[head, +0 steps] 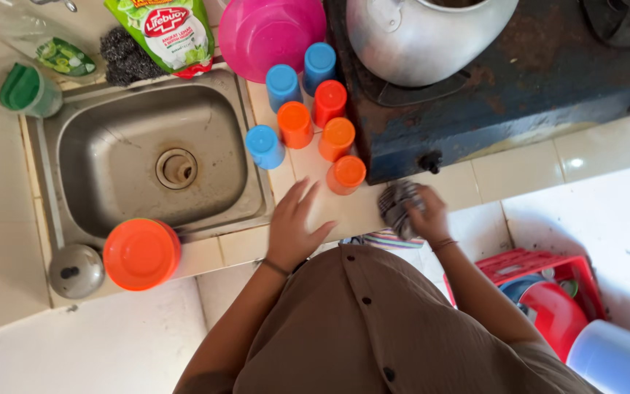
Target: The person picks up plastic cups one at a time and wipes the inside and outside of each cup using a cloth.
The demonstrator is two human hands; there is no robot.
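Cups [308,117] already upturned in a bunch btw sink [151,157] & stove, right hand [426,215] clutching a cloth [397,206] on the desk [359,208] edge, left hand [294,228] open flat beside, wiping prob half done.

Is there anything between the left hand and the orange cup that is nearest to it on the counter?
Nothing visible stands between them. The left hand lies flat on the tiled counter, fingers spread, and the nearest orange cup stands upside down just beyond its fingertips, with only bare tile between. The right hand holds a striped cloth off to the side.
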